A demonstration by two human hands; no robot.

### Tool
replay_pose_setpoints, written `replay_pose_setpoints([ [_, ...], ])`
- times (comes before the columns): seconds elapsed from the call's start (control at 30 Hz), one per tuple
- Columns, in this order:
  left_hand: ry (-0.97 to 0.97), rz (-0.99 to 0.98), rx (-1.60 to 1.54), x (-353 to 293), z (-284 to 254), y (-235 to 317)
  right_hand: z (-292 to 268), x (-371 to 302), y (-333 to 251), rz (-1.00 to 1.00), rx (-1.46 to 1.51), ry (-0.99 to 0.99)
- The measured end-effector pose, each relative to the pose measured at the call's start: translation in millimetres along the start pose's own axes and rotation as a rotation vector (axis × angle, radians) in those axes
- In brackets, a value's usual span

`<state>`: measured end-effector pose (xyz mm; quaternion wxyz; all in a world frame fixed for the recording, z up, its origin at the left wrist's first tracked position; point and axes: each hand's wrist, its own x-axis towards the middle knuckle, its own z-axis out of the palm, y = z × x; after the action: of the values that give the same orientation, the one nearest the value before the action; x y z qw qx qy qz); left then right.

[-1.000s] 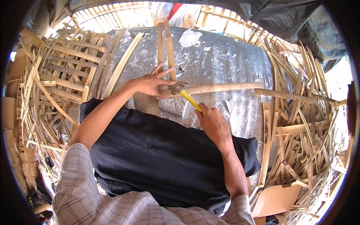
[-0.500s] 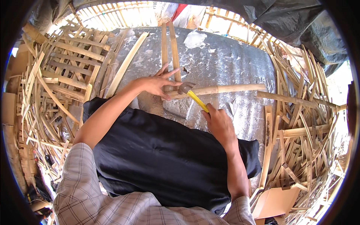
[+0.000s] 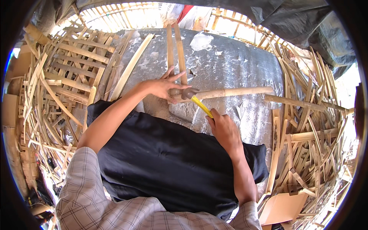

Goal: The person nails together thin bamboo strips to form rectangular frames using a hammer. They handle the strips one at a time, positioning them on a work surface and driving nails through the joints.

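My right hand (image 3: 224, 128) grips the yellow handle of a hammer (image 3: 197, 102). Its dark head rests on a horizontal bamboo stick (image 3: 230, 92) that lies across a silver-covered surface (image 3: 230, 61). My left hand (image 3: 163, 87) presses on the left end of that stick with its fingers spread, right beside the hammer head. Two upright bamboo slats (image 3: 175, 46) run away from my left hand toward the far edge. A black cloth (image 3: 161, 161) covers my lap under both forearms.
Heaps of split bamboo strips lie to the left (image 3: 57, 88) and to the right (image 3: 310, 130). A long pale slat (image 3: 132, 65) leans diagonally on the silver sheet. A brown cardboard piece (image 3: 283, 207) lies at the lower right. A woven bamboo fence (image 3: 126, 13) stands behind.
The hammer head has come down from just above the stick onto it beside my left hand. My left hand has stayed pressed on the stick's end.
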<state>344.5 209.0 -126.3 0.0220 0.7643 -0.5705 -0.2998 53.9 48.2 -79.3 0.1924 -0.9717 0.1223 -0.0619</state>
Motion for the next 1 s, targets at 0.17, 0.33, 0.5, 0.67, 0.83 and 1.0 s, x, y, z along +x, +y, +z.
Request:
replay_pose_setpoints([
  [0.17, -0.05, -0.003, -0.044, -1.0, -0.8, -7.1, -12.2, 1.6, -13.6, 0.043, 0.153, 0.169],
  [0.33, -0.067, -0.006, -0.083, 4.7, -1.5, -2.9, 2.0, -2.1, -12.7, 0.089, 0.401, 0.2],
  [0.5, -0.035, -0.009, 0.048, 3.0, 6.7, -12.4, 3.3, -3.0, -18.6, 0.075, 0.088, -0.006],
  [0.67, -0.097, -0.011, -0.061, 1.5, -2.0, -11.1, -15.5, -12.5, -30.9, 0.052, 0.162, 0.208],
  [0.83, -0.099, -0.024, -0.034, 5.8, 1.6, -13.0, 10.5, -16.1, -19.9, 0.125, 0.281, 0.131],
  [1.0, -0.087, -0.029, 0.007, 1.1, -3.5, -0.1, 14.6, -14.0, -16.1, 0.052, 0.059, -0.034],
])
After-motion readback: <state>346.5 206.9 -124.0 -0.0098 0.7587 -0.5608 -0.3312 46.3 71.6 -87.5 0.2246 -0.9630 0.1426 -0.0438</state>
